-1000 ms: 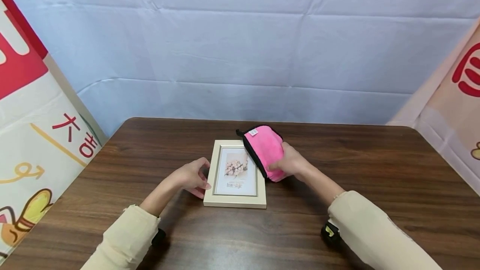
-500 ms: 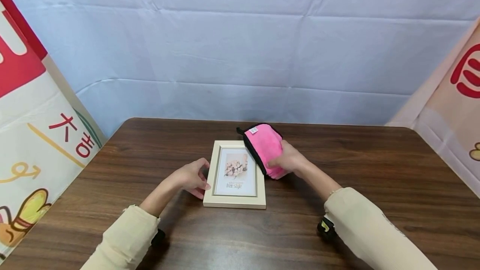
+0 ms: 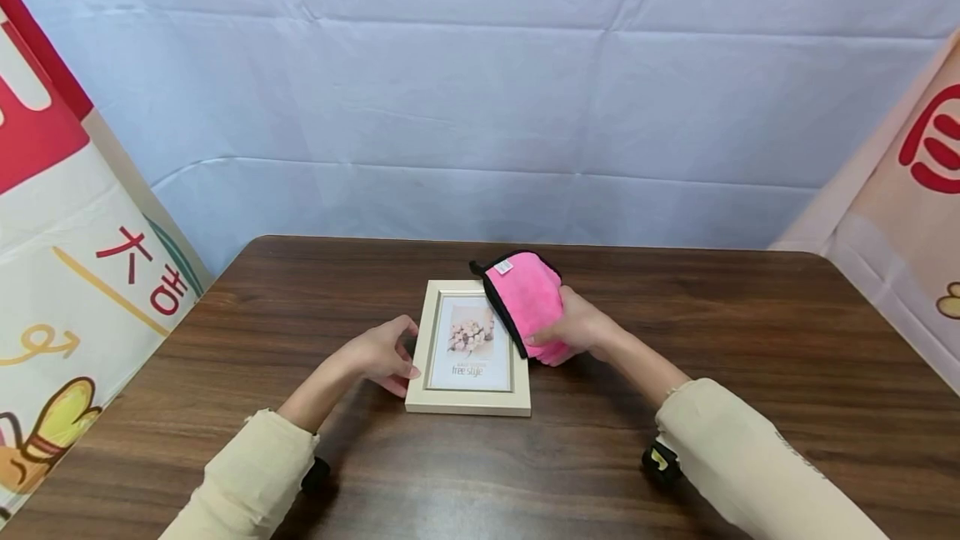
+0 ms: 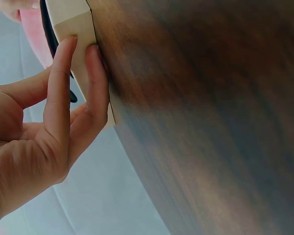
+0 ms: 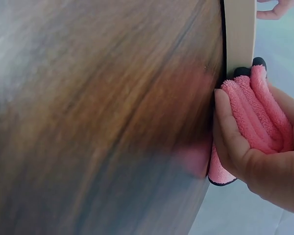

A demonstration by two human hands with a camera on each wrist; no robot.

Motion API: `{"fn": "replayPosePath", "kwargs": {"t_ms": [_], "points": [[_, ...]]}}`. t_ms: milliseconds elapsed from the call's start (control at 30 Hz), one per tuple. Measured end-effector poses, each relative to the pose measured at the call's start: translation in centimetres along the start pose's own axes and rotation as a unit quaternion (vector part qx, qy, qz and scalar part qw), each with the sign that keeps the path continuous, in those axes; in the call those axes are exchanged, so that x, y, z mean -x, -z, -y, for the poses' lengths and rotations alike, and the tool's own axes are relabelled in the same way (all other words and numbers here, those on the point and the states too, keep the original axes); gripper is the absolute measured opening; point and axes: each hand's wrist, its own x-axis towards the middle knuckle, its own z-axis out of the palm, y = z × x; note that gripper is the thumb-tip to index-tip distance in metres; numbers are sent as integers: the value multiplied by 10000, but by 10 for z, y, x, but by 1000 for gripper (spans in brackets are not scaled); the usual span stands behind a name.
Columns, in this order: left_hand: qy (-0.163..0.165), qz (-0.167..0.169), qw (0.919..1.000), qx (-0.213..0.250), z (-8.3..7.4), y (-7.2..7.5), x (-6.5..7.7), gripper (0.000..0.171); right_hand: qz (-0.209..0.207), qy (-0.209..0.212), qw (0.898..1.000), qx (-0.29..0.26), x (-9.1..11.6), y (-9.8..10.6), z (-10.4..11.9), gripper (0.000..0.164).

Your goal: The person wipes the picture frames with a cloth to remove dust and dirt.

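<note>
A cream picture frame (image 3: 468, 402) lies flat on the table, a flower print behind its pane. Along its left edge, my left hand (image 3: 382, 354) rests with fingertips touching the rim. In the left wrist view, two fairly straight fingers (image 4: 59, 98) press the frame's side wall (image 4: 81, 29). My right hand (image 3: 581, 325) grips a folded pink towel (image 3: 528, 294) with black edging and a white tag. The towel covers the frame's upper right corner and part of the right side. In the right wrist view, its folded layers (image 5: 257, 107) sit between thumb and fingers.
The dark wooden table (image 3: 712, 315) stretches around the frame. Behind it hangs a pale blue cloth (image 3: 480, 107). Printed banners flank the left side (image 3: 97, 290) and right side (image 3: 915, 215).
The towel and right hand have shifted slightly left and toward me since half a second ago, still over the frame's right side. The left hand stays at the frame's left edge.
</note>
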Motion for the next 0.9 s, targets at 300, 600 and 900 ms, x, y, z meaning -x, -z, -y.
{"fn": "replayPosePath", "kwargs": {"t_ms": [300,600,900], "points": [[41,-2,10000,-48,1,1,0,49,223,-28,9997,11,4,-3,1,56],[8,4,10000,6,2,1,0,48,416,-134,9988,212,20,-7,-1,48],[15,-21,10000,-15,2,-1,-1,49,551,-120,9984,47,39,-11,-5,54]]}}
